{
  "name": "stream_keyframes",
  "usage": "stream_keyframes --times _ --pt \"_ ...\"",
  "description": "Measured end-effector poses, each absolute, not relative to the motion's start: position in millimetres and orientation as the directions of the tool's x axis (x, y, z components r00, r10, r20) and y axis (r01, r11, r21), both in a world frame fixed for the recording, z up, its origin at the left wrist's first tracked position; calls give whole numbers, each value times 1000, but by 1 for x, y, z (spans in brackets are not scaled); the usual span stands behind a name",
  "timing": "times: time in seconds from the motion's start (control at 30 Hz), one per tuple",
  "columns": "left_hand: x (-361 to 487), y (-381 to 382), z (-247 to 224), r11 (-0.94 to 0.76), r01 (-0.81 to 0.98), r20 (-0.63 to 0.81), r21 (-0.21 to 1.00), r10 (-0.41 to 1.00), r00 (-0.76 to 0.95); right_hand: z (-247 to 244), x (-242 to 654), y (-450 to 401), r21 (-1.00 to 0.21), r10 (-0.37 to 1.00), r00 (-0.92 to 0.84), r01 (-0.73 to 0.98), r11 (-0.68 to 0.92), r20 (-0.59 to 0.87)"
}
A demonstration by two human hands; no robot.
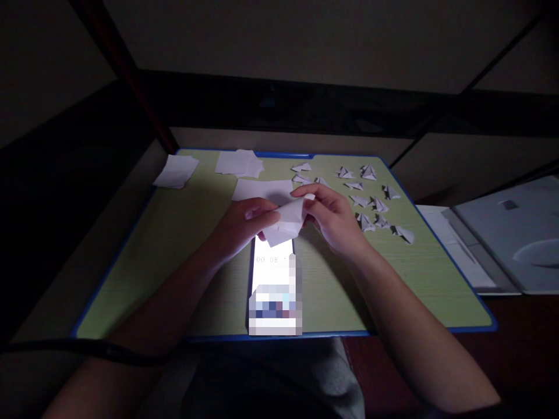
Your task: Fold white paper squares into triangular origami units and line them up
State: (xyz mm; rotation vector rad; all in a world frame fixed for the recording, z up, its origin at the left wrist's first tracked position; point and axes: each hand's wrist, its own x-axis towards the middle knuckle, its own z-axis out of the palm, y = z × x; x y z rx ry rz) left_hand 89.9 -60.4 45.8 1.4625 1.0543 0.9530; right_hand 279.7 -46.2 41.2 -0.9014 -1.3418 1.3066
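Between my two hands is a sheet of white paper (286, 224), partly folded and held above a lit phone (273, 267). My left hand (244, 224) pinches its left side between thumb and fingers. On the right, my right hand (332, 218) grips the paper's upper right corner, which curls up by the thumb. Some of the fingers are hidden behind the paper. Just beyond my hands another white sheet (262, 189) lies flat. The phone's screen shows timer digits, and its lower part is blurred out.
Several small folded paper pieces (379, 203) are spread over the right of the green, blue-edged table (174, 262). Stacks of white paper stand at the far left (177, 171) and far middle (239, 163). A pale flat box (515, 233) lies beyond the right edge.
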Motion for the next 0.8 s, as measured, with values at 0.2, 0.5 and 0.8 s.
stream_keyframes --times 0.2,0.5,0.8 --pt "91 -59 42 -70 143 33 987 969 246 41 279 -47 -986 956 -265 -139 88 122" --pt "94 -62 44 -137 231 70 963 958 277 39 278 -49 -994 967 -246 -92 51 72" --pt "95 -66 47 -188 259 111 947 952 286 37 278 -51 -996 959 -278 -73 40 59"
